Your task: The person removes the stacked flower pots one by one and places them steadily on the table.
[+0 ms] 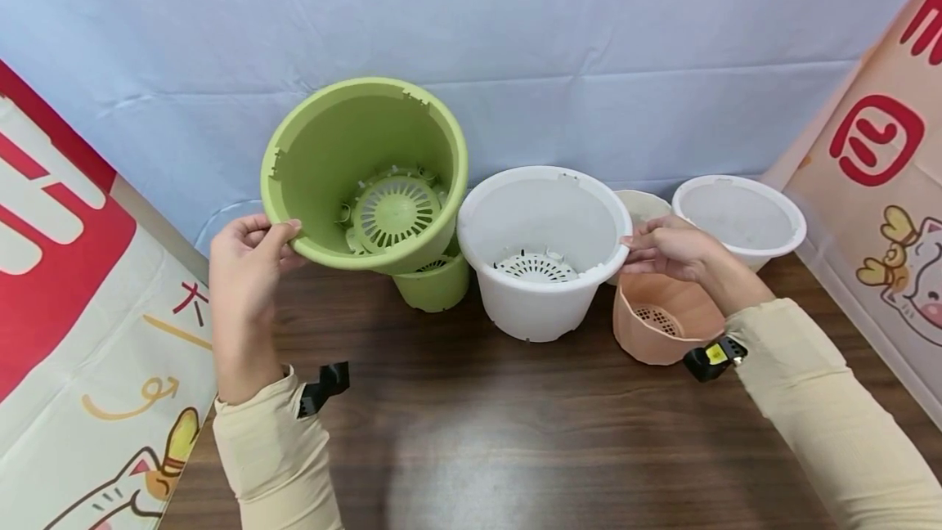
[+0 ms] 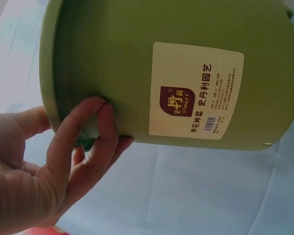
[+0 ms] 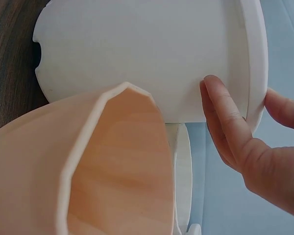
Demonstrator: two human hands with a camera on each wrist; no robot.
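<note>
My left hand [image 1: 246, 264] pinches the rim of a large green flowerpot [image 1: 331, 137], thumb inside and fingers against the outer wall. The pot is held up and tilted so its slotted base shows. A cream label [image 2: 196, 90] sits on its side in the left wrist view. My right hand [image 1: 666, 250] grips the right rim of a white flowerpot [image 1: 540, 309], thumb over the rim and fingers along the outside. The white pot stands upright on the table, with a perforated bottom.
Behind the large green pot, a smaller green pot [image 1: 434, 289] is partly hidden. A peach pot [image 1: 640, 334] stands below my right hand, with a cream pot [image 1: 639, 204] and another white pot [image 1: 765, 250] behind. The brown table [image 1: 471, 432] meets a pale blue cloth backdrop [image 1: 552, 47].
</note>
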